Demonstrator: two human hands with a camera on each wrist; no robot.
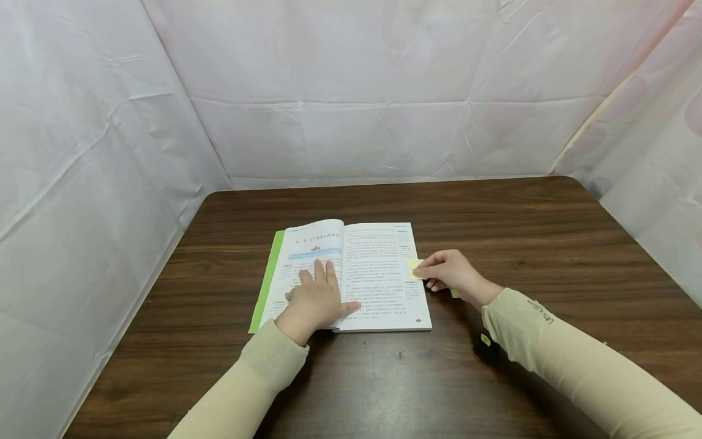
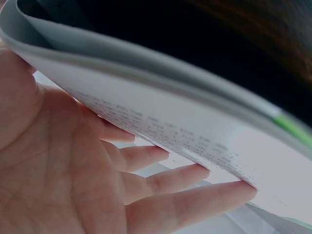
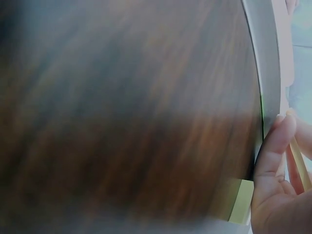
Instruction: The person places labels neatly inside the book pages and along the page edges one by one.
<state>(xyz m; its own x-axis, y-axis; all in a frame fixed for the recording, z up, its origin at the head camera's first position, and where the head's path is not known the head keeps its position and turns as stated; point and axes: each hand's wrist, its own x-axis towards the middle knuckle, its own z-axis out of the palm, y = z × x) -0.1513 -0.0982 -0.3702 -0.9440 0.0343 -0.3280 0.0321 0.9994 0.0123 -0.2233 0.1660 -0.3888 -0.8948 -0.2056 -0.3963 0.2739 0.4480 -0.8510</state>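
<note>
An open book with printed pages and a green cover edge lies on the table. My left hand rests on its left page near the spine, fingers spread and thumb reaching onto the right page. In the left wrist view, the straight fingers lie against the printed paper. My right hand pinches a yellow sticky note between thumb and fingers, over the right page's outer edge. Below that hand, a sticky note pad sits on the table, mostly hidden in the head view.
The dark wood-grain table extends around the book on all sides. Pale fabric sheets hang behind it and along both sides. A small black object with a yellow mark shows below the right sleeve.
</note>
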